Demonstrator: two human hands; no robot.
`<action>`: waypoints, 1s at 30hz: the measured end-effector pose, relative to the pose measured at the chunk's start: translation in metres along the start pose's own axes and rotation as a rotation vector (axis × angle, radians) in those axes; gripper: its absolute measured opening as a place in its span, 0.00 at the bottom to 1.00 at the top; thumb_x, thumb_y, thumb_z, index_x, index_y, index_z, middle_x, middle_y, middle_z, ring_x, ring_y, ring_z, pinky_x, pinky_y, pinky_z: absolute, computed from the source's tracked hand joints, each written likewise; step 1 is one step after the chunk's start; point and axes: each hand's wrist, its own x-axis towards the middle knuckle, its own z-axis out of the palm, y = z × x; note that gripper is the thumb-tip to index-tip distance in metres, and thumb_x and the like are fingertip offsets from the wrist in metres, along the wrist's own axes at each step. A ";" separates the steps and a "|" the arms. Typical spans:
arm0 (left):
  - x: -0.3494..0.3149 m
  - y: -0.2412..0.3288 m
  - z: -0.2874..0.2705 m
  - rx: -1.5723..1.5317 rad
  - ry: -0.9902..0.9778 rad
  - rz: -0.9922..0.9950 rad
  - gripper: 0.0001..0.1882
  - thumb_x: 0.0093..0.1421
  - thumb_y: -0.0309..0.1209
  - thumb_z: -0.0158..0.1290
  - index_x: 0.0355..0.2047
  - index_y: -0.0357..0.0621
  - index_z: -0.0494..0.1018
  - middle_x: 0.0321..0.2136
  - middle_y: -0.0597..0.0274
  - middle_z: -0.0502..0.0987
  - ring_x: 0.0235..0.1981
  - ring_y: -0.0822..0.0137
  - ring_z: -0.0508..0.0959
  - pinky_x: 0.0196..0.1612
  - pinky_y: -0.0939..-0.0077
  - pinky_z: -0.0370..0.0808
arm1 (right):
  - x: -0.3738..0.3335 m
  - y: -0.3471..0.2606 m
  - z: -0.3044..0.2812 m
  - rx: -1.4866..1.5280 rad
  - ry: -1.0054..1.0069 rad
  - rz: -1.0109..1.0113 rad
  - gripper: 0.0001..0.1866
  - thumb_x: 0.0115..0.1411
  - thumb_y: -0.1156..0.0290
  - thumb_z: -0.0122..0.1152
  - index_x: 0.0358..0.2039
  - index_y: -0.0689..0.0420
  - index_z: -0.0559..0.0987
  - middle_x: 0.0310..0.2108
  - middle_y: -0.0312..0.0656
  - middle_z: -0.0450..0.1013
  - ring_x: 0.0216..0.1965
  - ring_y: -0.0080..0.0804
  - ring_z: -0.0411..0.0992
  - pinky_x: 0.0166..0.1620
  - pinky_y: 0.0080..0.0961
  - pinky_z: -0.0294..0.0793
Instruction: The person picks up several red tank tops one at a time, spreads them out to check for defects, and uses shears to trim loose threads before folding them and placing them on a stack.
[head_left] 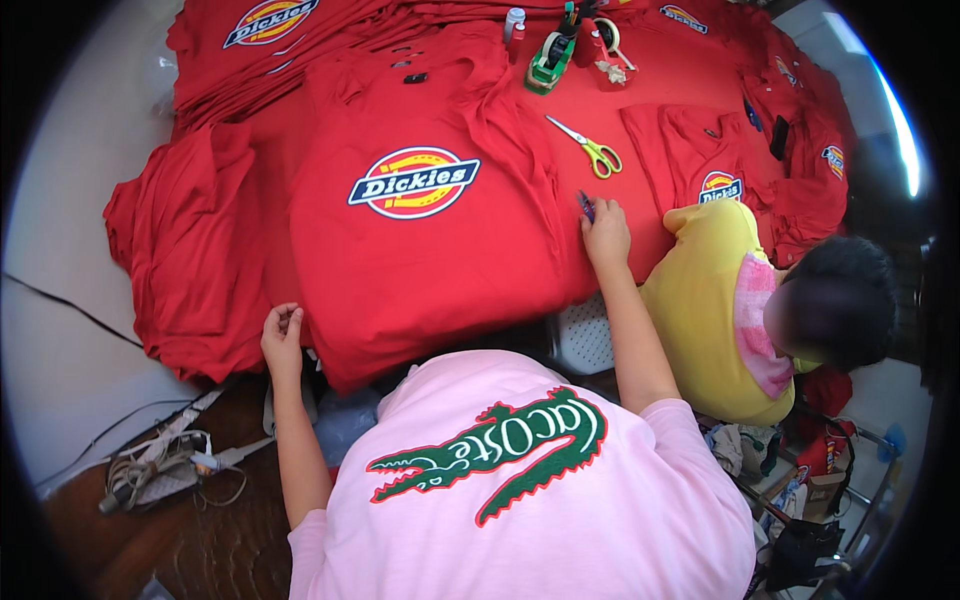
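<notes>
A large red T-shirt point(430, 265) lies spread before me, with an oval blue, white and yellow printed patch point(413, 183) on its front. My left hand point(283, 338) is at the shirt's lower left edge, thumb and fingers drawn together; whatever is between them is too small to make out. To the right of the shirt, my right hand point(607, 238) rests on the red cloth. Its fingers close on a small dark blue pointed tool point(586, 206), whose tip sticks out forward; its exact kind does not show. Scissors with yellow-green handles point(602, 158) lie just beyond.
Red garments are stacked at the far left point(235, 85) and bunched at the near left point(190, 240). A green tape dispenser point(549, 68) stands at the back among small containers. On my right, a person in yellow point(700, 290) leans over another red shirt point(680, 150). Cables point(180, 470) lie lower left.
</notes>
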 end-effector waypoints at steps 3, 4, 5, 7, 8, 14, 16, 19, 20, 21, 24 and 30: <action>0.033 0.036 0.028 0.167 -0.020 0.070 0.16 0.66 0.29 0.63 0.50 0.35 0.77 0.46 0.57 0.78 0.45 0.65 0.79 0.50 0.71 0.75 | 0.004 0.006 0.010 -0.060 -0.091 0.010 0.13 0.61 0.66 0.65 0.44 0.58 0.79 0.39 0.49 0.76 0.40 0.52 0.78 0.44 0.46 0.79; 0.042 0.042 0.035 0.200 -0.021 0.083 0.18 0.64 0.30 0.64 0.51 0.35 0.76 0.49 0.53 0.78 0.48 0.60 0.79 0.52 0.66 0.76 | 0.003 0.008 0.012 -0.067 -0.084 0.003 0.13 0.62 0.67 0.64 0.44 0.59 0.79 0.37 0.50 0.76 0.39 0.52 0.78 0.44 0.46 0.80; 0.051 0.045 0.042 0.286 0.033 0.184 0.19 0.64 0.31 0.64 0.52 0.36 0.76 0.50 0.51 0.77 0.52 0.57 0.78 0.55 0.63 0.74 | 0.004 0.009 0.015 -0.075 -0.076 -0.002 0.12 0.62 0.68 0.63 0.43 0.59 0.79 0.36 0.50 0.76 0.38 0.53 0.78 0.43 0.45 0.80; 0.067 0.051 0.058 0.453 0.138 0.385 0.22 0.62 0.31 0.65 0.54 0.37 0.75 0.54 0.48 0.76 0.58 0.51 0.74 0.61 0.57 0.70 | 0.006 0.010 0.023 0.115 -0.044 0.154 0.11 0.63 0.68 0.61 0.42 0.60 0.78 0.33 0.48 0.76 0.35 0.49 0.79 0.41 0.43 0.80; 0.073 0.067 0.072 0.491 0.182 0.428 0.24 0.61 0.33 0.65 0.55 0.38 0.74 0.58 0.46 0.74 0.63 0.46 0.70 0.67 0.53 0.64 | 0.008 0.012 0.023 0.205 -0.023 0.234 0.10 0.63 0.69 0.60 0.42 0.61 0.77 0.32 0.48 0.76 0.34 0.48 0.79 0.40 0.42 0.80; 0.099 0.169 0.200 0.327 -0.528 0.689 0.24 0.64 0.35 0.63 0.58 0.39 0.74 0.65 0.50 0.71 0.60 0.51 0.76 0.60 0.57 0.75 | 0.062 -0.014 0.008 1.369 -0.221 0.724 0.12 0.67 0.65 0.64 0.36 0.62 0.78 0.29 0.36 0.76 0.33 0.23 0.77 0.36 0.27 0.76; 0.097 0.204 0.249 0.229 -0.763 0.661 0.24 0.64 0.36 0.62 0.58 0.41 0.73 0.67 0.52 0.69 0.51 0.55 0.81 0.53 0.62 0.78 | 0.075 -0.044 0.013 1.064 -0.208 0.429 0.13 0.62 0.63 0.72 0.35 0.61 0.81 0.29 0.34 0.76 0.31 0.18 0.72 0.37 0.20 0.73; 0.100 0.223 0.305 0.223 -0.825 0.568 0.24 0.63 0.39 0.64 0.56 0.42 0.74 0.62 0.51 0.72 0.42 0.58 0.82 0.48 0.65 0.79 | 0.085 -0.056 0.009 1.000 -0.369 0.363 0.13 0.60 0.65 0.75 0.36 0.61 0.82 0.29 0.32 0.76 0.32 0.15 0.70 0.38 0.18 0.71; 0.102 0.225 0.318 0.240 -0.822 0.529 0.25 0.63 0.41 0.65 0.54 0.41 0.75 0.60 0.50 0.75 0.41 0.58 0.82 0.47 0.65 0.79 | 0.087 -0.051 0.013 1.039 -0.359 0.380 0.12 0.61 0.66 0.74 0.36 0.61 0.83 0.29 0.31 0.76 0.32 0.16 0.70 0.39 0.18 0.71; 0.110 0.222 0.327 0.265 -0.851 0.511 0.24 0.62 0.42 0.66 0.52 0.40 0.76 0.56 0.48 0.77 0.40 0.55 0.82 0.48 0.62 0.79 | 0.090 -0.047 0.016 1.079 -0.350 0.393 0.11 0.61 0.67 0.74 0.36 0.61 0.83 0.30 0.31 0.76 0.32 0.16 0.70 0.39 0.18 0.71; 0.135 0.199 0.336 0.304 -0.880 0.509 0.21 0.59 0.45 0.68 0.39 0.38 0.78 0.38 0.47 0.83 0.39 0.49 0.83 0.46 0.59 0.78 | 0.088 -0.042 0.019 1.170 -0.292 0.456 0.09 0.62 0.71 0.73 0.36 0.62 0.82 0.30 0.30 0.76 0.33 0.16 0.70 0.40 0.17 0.71; 0.138 0.192 0.315 0.178 -0.920 0.207 0.13 0.63 0.37 0.66 0.37 0.39 0.79 0.27 0.68 0.77 0.33 0.78 0.74 0.40 0.78 0.73 | 0.086 -0.054 0.025 1.324 -0.232 0.527 0.06 0.64 0.71 0.71 0.38 0.58 0.82 0.30 0.25 0.74 0.28 0.10 0.61 0.32 0.12 0.60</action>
